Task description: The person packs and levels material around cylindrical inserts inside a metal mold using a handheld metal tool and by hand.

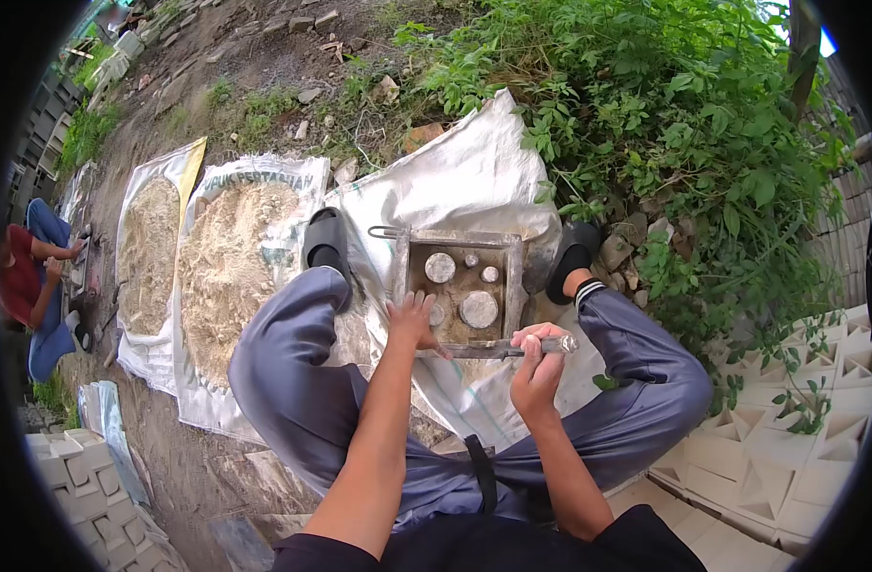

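A square, sand-crusted mould frame point(514, 276) lies between my feet on a white sack point(455, 167). Inside it several round pale discs of differing size, including a large disc point(478, 309) and another disc point(440, 268), sit in brownish sand. My left hand point(412, 322) rests at the frame's near left corner with its fingers spread, its thumb towards the near edge. Just beyond the near right corner, my right hand point(537, 374) is closed around a grey, crusted rod point(560, 344). Whether the rod continues along the frame's near edge I cannot tell.
Two sacks of pale sand, a nearer sand pile point(231, 272) and a farther sand pile point(150, 253), lie to the left. Another person point(31, 276) sits at the far left. Patterned pale blocks point(770, 448) stand at right, below leafy plants point(646, 105). Stones point(619, 250) lie beside my right shoe.
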A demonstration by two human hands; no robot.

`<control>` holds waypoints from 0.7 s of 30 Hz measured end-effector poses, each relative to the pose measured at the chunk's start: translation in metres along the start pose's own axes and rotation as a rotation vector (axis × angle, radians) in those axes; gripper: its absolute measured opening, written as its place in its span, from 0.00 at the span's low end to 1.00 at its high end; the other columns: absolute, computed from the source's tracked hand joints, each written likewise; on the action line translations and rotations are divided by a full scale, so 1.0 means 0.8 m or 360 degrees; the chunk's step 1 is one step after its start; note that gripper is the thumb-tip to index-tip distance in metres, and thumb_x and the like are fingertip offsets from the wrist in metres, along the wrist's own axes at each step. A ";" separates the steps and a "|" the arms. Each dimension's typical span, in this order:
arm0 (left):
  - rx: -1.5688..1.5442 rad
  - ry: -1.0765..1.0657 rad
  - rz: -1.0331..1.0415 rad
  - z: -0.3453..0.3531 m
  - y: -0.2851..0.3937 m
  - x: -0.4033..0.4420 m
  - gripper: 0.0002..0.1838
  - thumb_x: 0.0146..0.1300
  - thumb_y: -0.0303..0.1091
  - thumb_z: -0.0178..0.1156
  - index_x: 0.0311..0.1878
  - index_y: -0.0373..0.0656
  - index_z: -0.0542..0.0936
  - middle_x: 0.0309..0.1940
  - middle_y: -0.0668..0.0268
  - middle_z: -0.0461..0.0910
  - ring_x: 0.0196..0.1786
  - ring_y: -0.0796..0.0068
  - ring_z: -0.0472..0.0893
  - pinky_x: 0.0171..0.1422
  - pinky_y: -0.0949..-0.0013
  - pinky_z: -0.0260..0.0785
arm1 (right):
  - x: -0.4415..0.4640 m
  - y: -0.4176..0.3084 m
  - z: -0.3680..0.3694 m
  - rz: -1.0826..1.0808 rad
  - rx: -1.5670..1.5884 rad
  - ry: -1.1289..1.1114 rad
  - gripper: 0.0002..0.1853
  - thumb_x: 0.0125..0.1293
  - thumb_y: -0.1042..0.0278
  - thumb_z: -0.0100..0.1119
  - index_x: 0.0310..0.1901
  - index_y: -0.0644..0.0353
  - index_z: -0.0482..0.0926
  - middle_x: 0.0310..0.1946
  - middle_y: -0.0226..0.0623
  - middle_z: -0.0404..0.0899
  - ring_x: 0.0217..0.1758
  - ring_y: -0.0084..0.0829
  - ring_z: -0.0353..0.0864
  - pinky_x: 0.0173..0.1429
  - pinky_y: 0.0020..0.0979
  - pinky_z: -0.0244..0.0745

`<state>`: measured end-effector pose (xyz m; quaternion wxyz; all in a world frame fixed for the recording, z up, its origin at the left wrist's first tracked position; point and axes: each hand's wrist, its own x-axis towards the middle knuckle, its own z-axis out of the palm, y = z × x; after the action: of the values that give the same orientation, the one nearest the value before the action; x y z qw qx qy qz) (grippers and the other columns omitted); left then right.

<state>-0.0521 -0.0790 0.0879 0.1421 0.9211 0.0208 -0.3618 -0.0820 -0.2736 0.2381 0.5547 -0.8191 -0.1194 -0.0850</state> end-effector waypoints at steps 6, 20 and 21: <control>-0.0035 0.0003 0.0014 -0.010 0.006 -0.003 0.79 0.16 0.72 0.73 0.75 0.50 0.46 0.76 0.62 0.45 0.78 0.58 0.43 0.73 0.31 0.36 | 0.024 -0.009 0.006 0.0254 -0.0057 -0.0080 0.05 0.74 0.70 0.40 0.39 0.61 0.62 0.32 0.36 0.68 0.36 0.25 0.67 0.46 0.30 0.67; -0.0060 0.0111 0.0040 0.004 0.001 0.001 0.77 0.16 0.72 0.74 0.74 0.49 0.49 0.75 0.61 0.48 0.76 0.57 0.46 0.71 0.29 0.38 | 0.000 0.033 0.016 -0.0045 0.0155 0.0142 0.04 0.73 0.71 0.43 0.42 0.61 0.61 0.32 0.35 0.66 0.34 0.25 0.68 0.55 0.38 0.72; -0.0043 0.0074 0.0031 0.001 0.002 -0.001 0.77 0.16 0.72 0.74 0.74 0.50 0.49 0.75 0.61 0.48 0.77 0.57 0.46 0.71 0.29 0.39 | 0.003 0.028 0.016 -0.0098 0.0078 0.0029 0.04 0.73 0.72 0.43 0.42 0.62 0.61 0.32 0.35 0.66 0.34 0.25 0.68 0.56 0.38 0.72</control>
<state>-0.0531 -0.0805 0.0881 0.1575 0.9274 0.0200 -0.3387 -0.0728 -0.2694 0.2137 0.5729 -0.8002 -0.1415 -0.1067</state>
